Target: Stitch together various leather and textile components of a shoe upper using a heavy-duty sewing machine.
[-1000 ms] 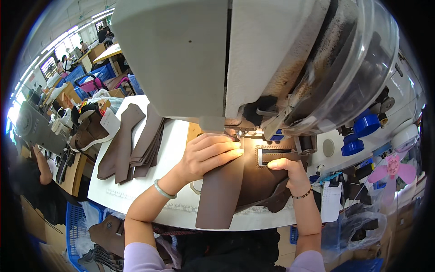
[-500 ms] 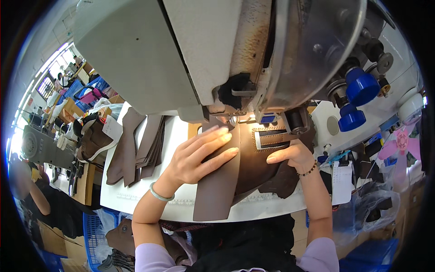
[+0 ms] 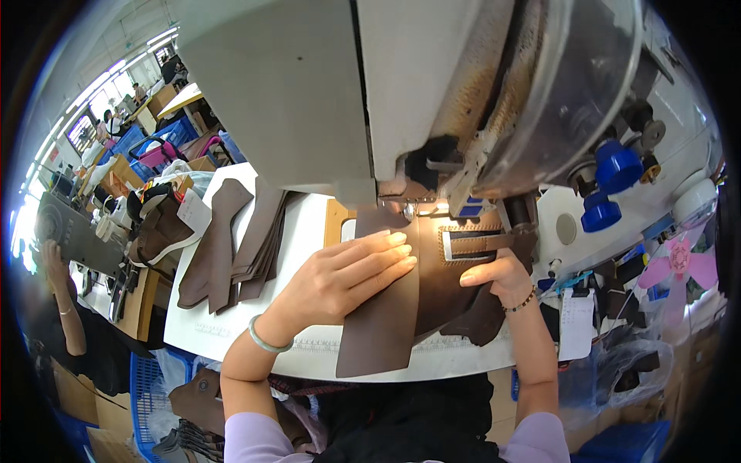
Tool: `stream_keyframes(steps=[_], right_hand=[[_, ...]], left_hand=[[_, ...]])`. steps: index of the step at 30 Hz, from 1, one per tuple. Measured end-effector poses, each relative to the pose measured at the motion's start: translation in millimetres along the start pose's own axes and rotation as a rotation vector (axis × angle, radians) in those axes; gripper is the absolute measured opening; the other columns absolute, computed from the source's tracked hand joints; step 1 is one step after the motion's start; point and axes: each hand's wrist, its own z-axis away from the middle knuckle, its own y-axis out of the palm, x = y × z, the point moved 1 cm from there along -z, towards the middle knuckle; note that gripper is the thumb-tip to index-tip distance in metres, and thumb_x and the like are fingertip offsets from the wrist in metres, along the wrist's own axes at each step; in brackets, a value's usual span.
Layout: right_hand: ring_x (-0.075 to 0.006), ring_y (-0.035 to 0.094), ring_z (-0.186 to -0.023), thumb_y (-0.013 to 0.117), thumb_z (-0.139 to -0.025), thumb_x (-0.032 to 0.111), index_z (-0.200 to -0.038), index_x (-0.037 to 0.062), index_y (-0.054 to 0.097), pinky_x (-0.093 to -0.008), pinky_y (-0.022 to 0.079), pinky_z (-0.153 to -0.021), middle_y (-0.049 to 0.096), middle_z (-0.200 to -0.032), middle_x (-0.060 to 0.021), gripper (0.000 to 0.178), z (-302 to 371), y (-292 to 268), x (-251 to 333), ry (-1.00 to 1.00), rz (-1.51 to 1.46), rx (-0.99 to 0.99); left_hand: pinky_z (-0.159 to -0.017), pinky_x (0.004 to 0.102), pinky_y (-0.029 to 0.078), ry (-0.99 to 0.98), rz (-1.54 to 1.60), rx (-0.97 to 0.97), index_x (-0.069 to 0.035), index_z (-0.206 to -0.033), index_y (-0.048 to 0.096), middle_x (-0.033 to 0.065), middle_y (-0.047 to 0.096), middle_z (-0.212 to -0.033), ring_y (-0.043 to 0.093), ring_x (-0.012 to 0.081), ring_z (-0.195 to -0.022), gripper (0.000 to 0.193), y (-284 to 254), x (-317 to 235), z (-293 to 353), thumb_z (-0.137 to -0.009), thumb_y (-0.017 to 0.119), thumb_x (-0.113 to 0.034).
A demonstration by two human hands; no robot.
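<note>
My left hand (image 3: 332,279) lies flat with its fingers stretched out on a long brown leather strip (image 3: 378,336), just in front of the needle area of a sewing machine (image 3: 301,100). Beside the strip, and meeting it along an edge, is a wider brown leather piece (image 3: 438,297) with a stitched rectangular opening. My right hand (image 3: 505,279) grips that piece at its right side, thumb on top and the other fingers hidden beneath. The machine's lamp lights the leather near the needle; the exact stitching point is partly hidden by the machine head.
Stacked brown leather pieces (image 3: 258,247) lie on the white table (image 3: 309,347) to the left. Farther left is a brown shoe (image 3: 162,231). Blue knobs (image 3: 617,168) and a pink fan (image 3: 679,258) are at right. A co-worker's arm (image 3: 69,309) shows far left, above a blue basket (image 3: 143,409).
The view has shifted slightly, so the machine sits farther right. Both hands keep their hold on the leather, with my left fingers lying closer together; the co-worker's arm has moved.
</note>
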Motion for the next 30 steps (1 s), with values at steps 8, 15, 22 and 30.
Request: stream_keyframes(steps=[8, 15, 22, 30], right_hand=[[-0.0154, 0.064, -0.096, 0.072, -0.067, -0.009, -0.11, -0.0024, 0.067, -0.0264, 0.051, -0.083, 0.069, -0.105, -0.0092, 0.044, 1.6, 7.8, 4.0, -0.039, 0.034, -0.05], [-0.0159, 0.067, -0.088, 0.074, -0.068, -0.005, -0.106, -0.0041, 0.067, -0.0284, 0.053, -0.082, 0.07, -0.098, -0.0109, 0.039, -2.2, 11.5, 10.2, 0.02, 0.096, -0.2], [-0.0157, 0.067, -0.085, 0.075, -0.068, -0.003, -0.103, -0.0046, 0.068, -0.0276, 0.053, -0.081, 0.071, -0.096, -0.0106, 0.036, -5.7, 10.3, 16.4, -0.017, 0.098, -0.189], [-0.0138, 0.066, -0.085, 0.077, -0.067, 0.0, -0.1, -0.0033, 0.069, -0.0264, 0.052, -0.079, 0.071, -0.094, -0.0091, 0.034, -9.8, 11.3, 19.8, 0.041, 0.133, -0.247]], left_hand=[[-0.083, 0.0351, 0.057, 0.013, -0.001, -0.018, -0.002, -0.11, 0.068, 0.0087, 0.065, -0.107, 0.065, 0.0272, -0.105, 0.039, 2.4, 3.8, 2.4, -0.071, 0.063, -0.009], [-0.083, 0.0371, 0.057, -0.008, -0.005, -0.081, -0.001, -0.109, 0.067, 0.0089, 0.065, -0.104, 0.065, 0.0279, -0.105, 0.043, 6.8, 13.3, -1.6, -0.068, 0.063, -0.012], [-0.084, 0.0376, 0.056, -0.01, 0.008, -0.073, -0.001, -0.112, 0.065, 0.0092, 0.063, -0.106, 0.063, 0.028, -0.109, 0.046, 8.6, 16.0, -2.0, -0.069, 0.062, -0.015], [-0.081, 0.0373, 0.056, -0.047, -0.023, -0.065, -0.001, -0.112, 0.064, 0.0091, 0.061, -0.105, 0.063, 0.0278, -0.102, 0.044, 12.7, 17.8, 3.0, -0.07, 0.06, -0.014]])
